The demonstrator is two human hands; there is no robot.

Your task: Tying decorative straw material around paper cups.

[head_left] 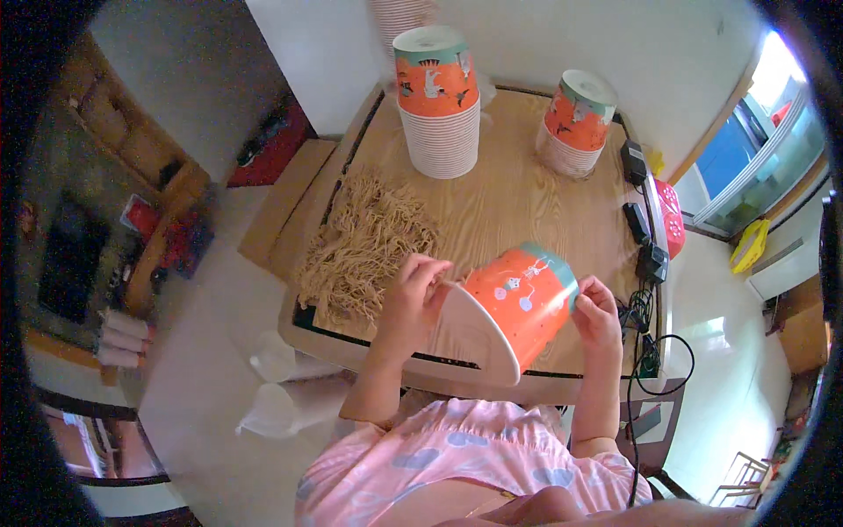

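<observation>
An orange paper bucket (518, 299) with a teal band and white cartoon prints lies tilted on its side between my hands, its white-rimmed mouth toward me and to the left. My left hand (411, 294) is closed in a pinch at the upper part of the rim, where a short tan bit that looks like cord shows by the fingertips. My right hand (599, 312) grips the teal bottom edge, its fingers bent around it. Left of the bucket is a loose heap of tan twisted cords (364, 241).
On the wooden table (500, 202), a tall stack of nested paper buckets (439, 114) stands at the back, a shorter stack (578, 127) to its right. Black adapters (652, 263) and looped cables (645, 316) line the right edge. An opened cardboard box (285, 206) is at the left.
</observation>
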